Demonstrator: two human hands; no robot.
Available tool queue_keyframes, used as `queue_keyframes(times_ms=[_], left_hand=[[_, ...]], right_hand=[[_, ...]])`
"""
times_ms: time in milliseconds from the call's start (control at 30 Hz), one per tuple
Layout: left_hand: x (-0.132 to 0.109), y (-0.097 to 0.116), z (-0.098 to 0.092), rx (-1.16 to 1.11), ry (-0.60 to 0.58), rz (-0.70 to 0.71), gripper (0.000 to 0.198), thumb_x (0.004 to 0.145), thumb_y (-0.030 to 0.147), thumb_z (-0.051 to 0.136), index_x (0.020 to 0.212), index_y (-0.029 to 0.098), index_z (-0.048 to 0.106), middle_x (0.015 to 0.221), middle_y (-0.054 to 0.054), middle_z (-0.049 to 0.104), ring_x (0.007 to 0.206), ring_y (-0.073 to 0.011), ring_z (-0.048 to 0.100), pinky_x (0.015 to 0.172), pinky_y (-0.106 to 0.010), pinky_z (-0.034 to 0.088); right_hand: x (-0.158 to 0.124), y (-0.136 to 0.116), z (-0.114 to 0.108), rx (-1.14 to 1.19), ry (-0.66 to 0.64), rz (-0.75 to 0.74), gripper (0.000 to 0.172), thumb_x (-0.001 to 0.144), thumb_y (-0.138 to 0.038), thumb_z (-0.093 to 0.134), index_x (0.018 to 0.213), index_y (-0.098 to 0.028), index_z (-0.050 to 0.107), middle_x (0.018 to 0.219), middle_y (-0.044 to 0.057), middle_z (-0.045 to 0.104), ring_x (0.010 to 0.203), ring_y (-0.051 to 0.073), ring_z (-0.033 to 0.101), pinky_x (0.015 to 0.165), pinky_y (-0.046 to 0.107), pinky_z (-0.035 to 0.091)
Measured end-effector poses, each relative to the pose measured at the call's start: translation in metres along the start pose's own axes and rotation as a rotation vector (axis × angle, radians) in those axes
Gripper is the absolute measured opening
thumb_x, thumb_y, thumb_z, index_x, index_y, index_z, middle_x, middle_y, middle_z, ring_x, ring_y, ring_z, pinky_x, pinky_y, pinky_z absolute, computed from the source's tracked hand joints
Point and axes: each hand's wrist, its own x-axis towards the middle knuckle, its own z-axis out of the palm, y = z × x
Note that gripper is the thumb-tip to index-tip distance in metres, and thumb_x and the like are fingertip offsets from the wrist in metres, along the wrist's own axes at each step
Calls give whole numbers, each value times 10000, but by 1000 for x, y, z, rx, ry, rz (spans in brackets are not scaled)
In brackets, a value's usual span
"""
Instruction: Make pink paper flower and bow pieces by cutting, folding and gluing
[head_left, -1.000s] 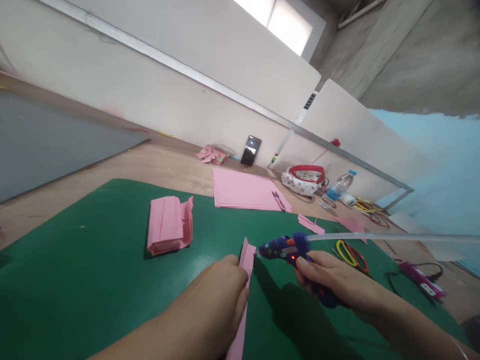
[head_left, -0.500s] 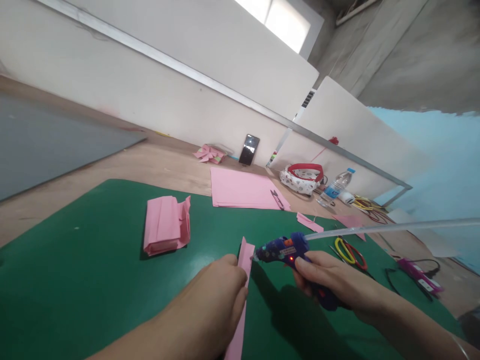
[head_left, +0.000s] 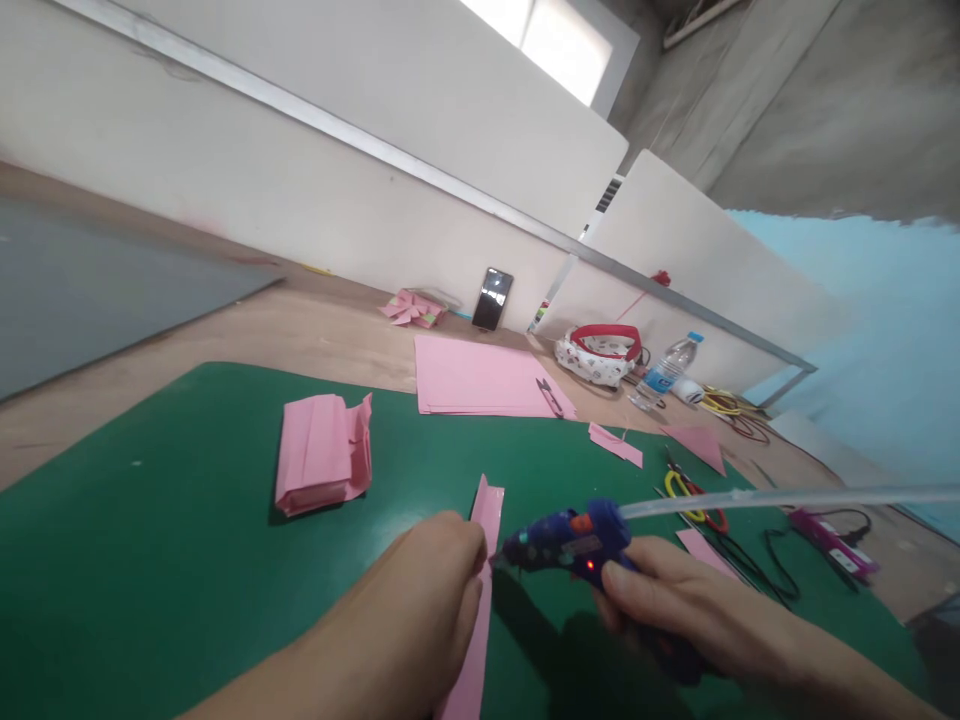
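A long folded pink paper strip (head_left: 475,640) runs up from the bottom edge over the green mat. My left hand (head_left: 442,575) is closed on its left side, fingertips mostly hidden. My right hand (head_left: 660,590) grips a dark blue hot glue gun (head_left: 577,540) with a lit red light and a clear glue stick (head_left: 712,503) sticking out of its back. The gun's nozzle meets the strip's right edge, just beside my left fingers. Left of the hands, a folded pink paper piece (head_left: 319,450) rests on the mat.
Pink sheets (head_left: 480,375) lie at the back with small thread snips (head_left: 550,397) on them. Yellow and red scissors (head_left: 694,497), paper scraps (head_left: 616,445) and a purple power strip (head_left: 832,545) are on the right. A phone (head_left: 493,298), a pouch (head_left: 596,355) and a water bottle (head_left: 667,370) stand behind.
The glue gun has moved down along the strip, towards me, with my right hand. A pink scrap by the scissors now shows. My left hand keeps nearly the same place.
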Motion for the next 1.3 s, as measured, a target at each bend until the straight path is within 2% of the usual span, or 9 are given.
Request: queue_keyframes(times_ms=[133,367,467,600,667,800,933,1100,1300], left_hand=[[1,2,-3,1,-38,8,227,838,214,377,679,221,539,760,-31,582,673,-170,570,650,-289,421],[1,5,-6,21,-72,-14,235,827,193,393,687,209,580,787,-55,600,721,-188,593,672,-299,432],[0,7,-6,30,-74,-26,233,825,183,398,708,211,598,788,-55,607,722,-190,594,672,-300,429],[0,9,-8,77,-89,-20,249,820,167,399,718,211,622,769,-59,605,720,-200,597,659,-307,422],[0,9,-11,104,-95,-7,264,825,175,397,692,209,622,763,-60,598,702,-196,593,636,-301,415],[4,4,-18,147,-114,25,279,825,190,407,657,216,628,743,-46,577,663,-179,580,601,-283,396],[8,-2,-23,175,-127,35,254,805,205,437,653,227,639,739,-32,563,654,-174,572,586,-280,382],[9,2,-28,156,-154,4,248,788,198,456,635,230,648,738,-26,564,642,-166,559,576,-272,376],[7,4,-30,115,-159,1,296,820,201,423,661,242,669,751,-28,571,651,-166,553,578,-267,380]], right_hand=[[19,4,-11,102,143,-148,463,870,-567,451,727,-134,536,679,7,504,626,101,454,569,214,343],[49,26,-19,640,-75,-190,473,891,-541,425,777,-109,580,587,-16,459,512,78,430,535,223,365],[44,34,-18,679,-19,-227,404,895,-496,458,875,-112,581,620,-1,520,494,68,456,515,207,383],[36,47,-22,553,156,-245,312,882,-469,505,816,-165,511,597,11,605,376,49,430,415,178,348],[34,54,-28,442,188,-329,333,874,-498,498,842,-169,535,622,31,628,420,86,503,436,205,391],[42,61,-46,-232,373,-729,291,843,-376,589,1066,-189,597,922,95,664,796,206,628,660,304,473],[58,58,-56,-727,551,-967,286,841,-314,598,1108,-214,621,889,74,660,798,208,587,743,348,406],[69,56,-52,-963,622,-996,236,921,-293,462,974,-183,664,798,69,633,760,185,548,778,370,342],[74,61,-56,-1026,639,-1047,246,935,-202,414,993,-190,653,775,40,627,730,153,528,772,349,305]])
